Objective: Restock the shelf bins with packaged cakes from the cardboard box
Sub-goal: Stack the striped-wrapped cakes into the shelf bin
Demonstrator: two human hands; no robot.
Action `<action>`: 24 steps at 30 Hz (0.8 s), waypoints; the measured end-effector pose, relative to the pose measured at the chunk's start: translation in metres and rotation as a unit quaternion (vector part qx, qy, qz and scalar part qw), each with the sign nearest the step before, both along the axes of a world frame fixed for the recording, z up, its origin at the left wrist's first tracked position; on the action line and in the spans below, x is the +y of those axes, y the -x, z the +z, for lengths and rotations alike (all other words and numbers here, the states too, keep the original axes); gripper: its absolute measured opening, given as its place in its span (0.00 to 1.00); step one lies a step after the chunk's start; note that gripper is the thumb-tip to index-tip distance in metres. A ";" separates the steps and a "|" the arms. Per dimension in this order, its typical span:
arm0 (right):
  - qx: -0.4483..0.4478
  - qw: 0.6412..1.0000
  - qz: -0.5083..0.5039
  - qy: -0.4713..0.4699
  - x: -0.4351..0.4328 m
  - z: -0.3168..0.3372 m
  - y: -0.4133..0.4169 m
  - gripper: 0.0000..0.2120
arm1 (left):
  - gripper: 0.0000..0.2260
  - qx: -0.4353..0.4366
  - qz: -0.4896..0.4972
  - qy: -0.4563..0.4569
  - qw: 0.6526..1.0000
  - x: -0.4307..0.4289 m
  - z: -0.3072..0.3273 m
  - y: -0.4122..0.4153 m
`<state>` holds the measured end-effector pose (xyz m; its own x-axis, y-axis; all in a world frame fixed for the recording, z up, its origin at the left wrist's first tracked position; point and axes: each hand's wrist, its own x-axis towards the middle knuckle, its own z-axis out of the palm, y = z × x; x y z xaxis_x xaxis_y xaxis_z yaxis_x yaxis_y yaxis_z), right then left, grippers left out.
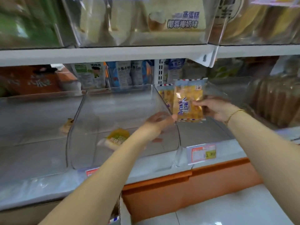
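My right hand (215,109) grips a yellow packaged cake (188,101) with a blue label, held upright over the clear shelf bin (206,132) on the right. My left hand (159,122) touches the package's lower left corner, right at the clear divider wall (162,101) between two bins. Another packet (164,95) of the same kind stands behind the divider. A single yellow-green packaged cake (117,138) lies flat in the middle bin (90,143). Of the cardboard box, only an edge (125,213) shows at the bottom.
An upper shelf (113,54) carries clear bins of other packaged goods. Cartons (90,75) stand at the back of my shelf. Price tags (203,154) hang on the shelf front above an orange panel (194,185). Brown packaged loaves (276,101) fill the far right bin.
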<state>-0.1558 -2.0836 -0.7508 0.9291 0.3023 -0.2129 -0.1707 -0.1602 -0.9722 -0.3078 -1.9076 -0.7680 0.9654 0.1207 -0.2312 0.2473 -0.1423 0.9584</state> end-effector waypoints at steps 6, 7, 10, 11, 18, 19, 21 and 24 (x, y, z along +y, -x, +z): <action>-0.043 0.998 0.047 0.012 0.043 -0.036 -0.043 0.18 | 0.40 -0.001 0.018 0.026 1.000 0.005 -0.018 -0.015; -0.062 0.996 0.043 0.038 0.047 -0.040 -0.047 0.19 | 0.41 0.000 0.022 0.034 0.999 0.005 -0.019 -0.015; -0.132 0.973 0.023 0.186 0.053 -0.050 -0.056 0.21 | 0.34 0.000 0.026 0.036 0.999 0.006 -0.018 -0.015; -0.122 0.967 0.017 0.224 0.053 -0.053 -0.057 0.21 | 0.32 -0.004 0.026 0.035 0.999 0.005 -0.017 -0.014; 0.016 0.992 0.083 0.098 0.054 -0.043 -0.038 0.20 | 0.37 0.004 0.040 0.013 0.999 0.003 -0.014 -0.013; 0.019 0.991 0.090 0.093 0.054 -0.041 -0.035 0.17 | 0.37 0.005 0.040 0.013 0.999 0.003 -0.014 -0.013; 0.015 0.991 0.097 0.094 0.054 -0.039 -0.031 0.17 | 0.37 0.009 0.042 0.006 0.999 0.002 -0.013 -0.012; -0.012 0.987 0.107 0.121 0.057 -0.029 -0.020 0.21 | 0.34 0.016 0.050 0.007 0.999 0.000 -0.011 -0.010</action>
<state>-0.1358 -2.0269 -0.7794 0.8556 0.4343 -0.2817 -0.0851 -0.4187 -0.9041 -0.2982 -1.9078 -0.7786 0.9407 0.2121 -0.2647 0.2906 -0.1018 0.9514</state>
